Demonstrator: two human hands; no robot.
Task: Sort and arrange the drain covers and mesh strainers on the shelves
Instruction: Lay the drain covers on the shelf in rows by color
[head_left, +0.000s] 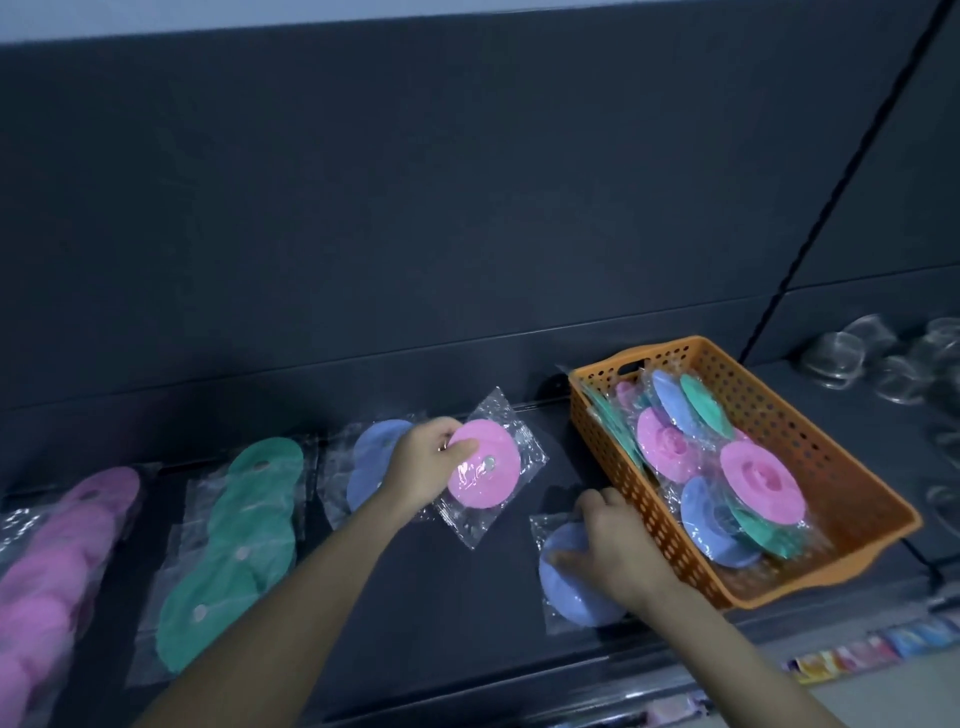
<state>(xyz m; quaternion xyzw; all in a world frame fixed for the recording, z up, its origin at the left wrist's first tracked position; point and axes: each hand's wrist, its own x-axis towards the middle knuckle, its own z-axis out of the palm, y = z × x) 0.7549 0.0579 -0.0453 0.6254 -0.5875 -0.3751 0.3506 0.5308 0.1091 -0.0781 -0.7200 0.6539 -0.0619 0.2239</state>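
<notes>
I see left hand (431, 467) pinching clear-bagged pink round drain cover (491, 470), bag corner rearward; right hand (615, 545) gripping bagged blue round cover (563, 590).

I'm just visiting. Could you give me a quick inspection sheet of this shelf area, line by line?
Surface: dark shelf, bagged covers in rows by colour: pink row, green row, blue row.
Job's things: orange basket holds mixed pink, blue and green covers.
Clutter: clear domed items at right, kind unclear.
Hands: left hand pinches a bagged pink cover; right hand grips a bagged blue cover.
Cables: one thin black diagonal line at upper right, possibly a cable.
Surroundings: dark back panel; colourful packets below.
</notes>
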